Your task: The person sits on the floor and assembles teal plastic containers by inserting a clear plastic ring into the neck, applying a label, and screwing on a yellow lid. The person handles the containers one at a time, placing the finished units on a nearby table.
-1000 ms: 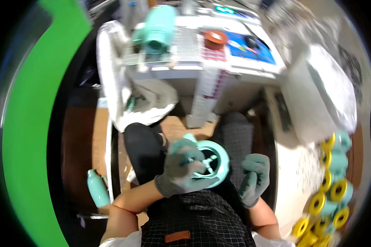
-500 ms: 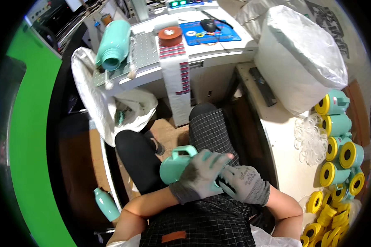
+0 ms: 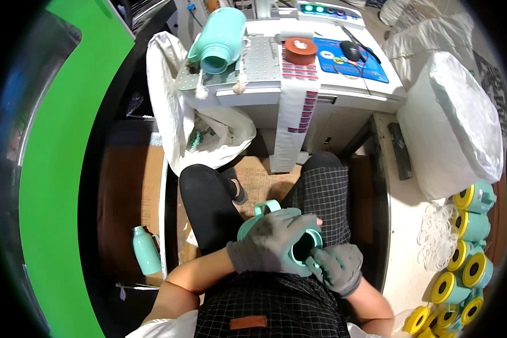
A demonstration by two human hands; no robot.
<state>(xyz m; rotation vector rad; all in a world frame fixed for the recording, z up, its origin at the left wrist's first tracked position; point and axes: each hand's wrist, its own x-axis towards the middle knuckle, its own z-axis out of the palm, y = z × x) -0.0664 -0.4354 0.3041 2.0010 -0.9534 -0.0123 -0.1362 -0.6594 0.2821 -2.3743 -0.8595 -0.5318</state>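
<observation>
The mouth (image 3: 305, 248) of the mint-green bottle (image 3: 247, 227) is now exposed between the hands, whereas half a second ago it was covered by the gloved fingers. A full second ago a wide, ring-shaped opening with a branched piece inside was turned upward, and the right hand was held well apart. The right hand has since been brought to the bottle and is now shifted slightly away from the mouth. The handle (image 3: 267, 203) is kept pointing away from the torso, as half a second ago.

The bottle is held over the lap, its body to the left and its mouth toward the right. Its middle is wrapped from above by the left hand (image 3: 273, 242), which is clamped on it. By the curled fingers of the right hand (image 3: 339, 269), the mouth's right-hand rim is met; whether anything is pinched there cannot be told. The hands are close together, with the mouth between them.

Another green bottle (image 3: 222, 35) is laid on the perforated plate (image 3: 265, 59) near the front left corner of the worktop (image 3: 372, 93). White rings (image 3: 438, 236) and yellow-ended bottles (image 3: 474, 270) are gathered toward the right edge of the side table (image 3: 403, 236).
</observation>
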